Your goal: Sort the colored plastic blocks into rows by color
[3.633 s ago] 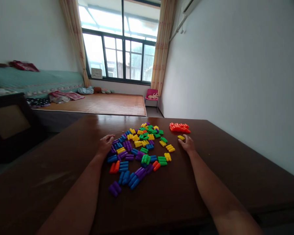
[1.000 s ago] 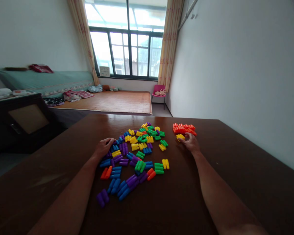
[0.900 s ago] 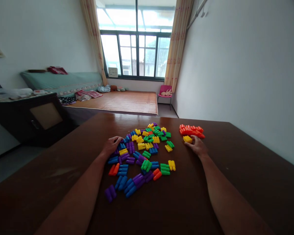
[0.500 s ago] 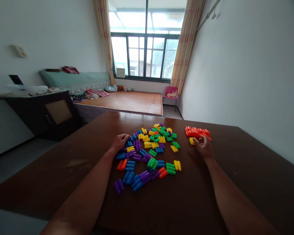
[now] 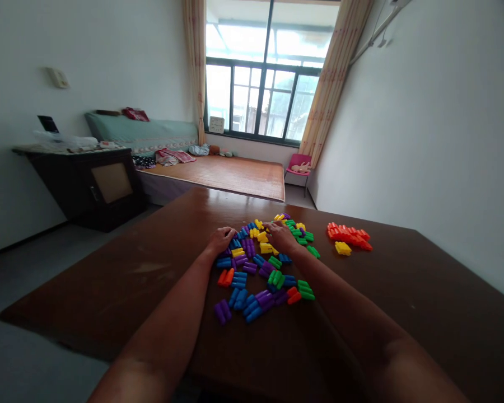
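Colourful plastic building blocks lie in a loose heap on the brown table (image 5: 159, 252). My left hand (image 5: 222, 240) rests at the heap's left edge with loosely bent fingers, next to blue blocks (image 5: 235, 243) and a purple block (image 5: 248, 247). Over the heap's far middle is my right hand (image 5: 280, 237), fingers reaching forward among the yellow blocks (image 5: 262, 237) and green blocks (image 5: 306, 236); I see nothing held in it. To the right, a yellow block (image 5: 343, 248) sits apart, just in front of a row of orange blocks (image 5: 348, 234).
Nearer to me lie a purple block (image 5: 223, 312), a red-orange block (image 5: 294, 295) and a green block (image 5: 306, 290). Beyond the table stands a bed (image 5: 235, 170), with a pink chair (image 5: 298, 163) beside it and a dark cabinet (image 5: 79, 187) to the left.
My right hand has left the yellow block by the orange row and moved left over the heap. My left hand stays at the heap's edge. The view has turned slightly left.
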The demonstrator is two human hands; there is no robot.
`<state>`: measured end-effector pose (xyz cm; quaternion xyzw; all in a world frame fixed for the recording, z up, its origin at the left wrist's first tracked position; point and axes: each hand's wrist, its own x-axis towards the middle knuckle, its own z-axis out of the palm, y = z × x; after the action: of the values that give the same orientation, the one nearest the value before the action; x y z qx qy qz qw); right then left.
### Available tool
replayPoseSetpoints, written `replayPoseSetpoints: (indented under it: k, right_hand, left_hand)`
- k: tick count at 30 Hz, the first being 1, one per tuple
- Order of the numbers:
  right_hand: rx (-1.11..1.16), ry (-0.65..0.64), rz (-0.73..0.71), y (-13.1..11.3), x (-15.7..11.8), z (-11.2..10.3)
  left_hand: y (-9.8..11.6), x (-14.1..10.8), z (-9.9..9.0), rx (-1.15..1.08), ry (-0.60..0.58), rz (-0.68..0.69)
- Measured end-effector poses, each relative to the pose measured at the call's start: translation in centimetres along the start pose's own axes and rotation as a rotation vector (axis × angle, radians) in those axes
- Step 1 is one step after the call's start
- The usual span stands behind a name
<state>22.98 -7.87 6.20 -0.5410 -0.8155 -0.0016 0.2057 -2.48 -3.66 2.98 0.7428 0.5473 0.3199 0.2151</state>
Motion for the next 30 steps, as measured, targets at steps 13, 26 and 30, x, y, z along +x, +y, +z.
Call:
replayPoseSetpoints:
  k: [13,26,30]
  right_hand:
    - [0.162,0.231,0.265,4.8,-3.7,-4.5]
    - [0.003,0.034,0.635,18.3,-19.8,-7.7]
    - [0.288,-0.004,0.716,18.8,-20.6,-8.6]
  left_hand:
    - [-0.7,0.5,0.3,0.029,-0.023,0.023]
    - [-1.3,1.0,-0.1,0.084,-0.036,0.022]
    - [-1.3,1.0,-0.1,0.071,-0.043,0.043]
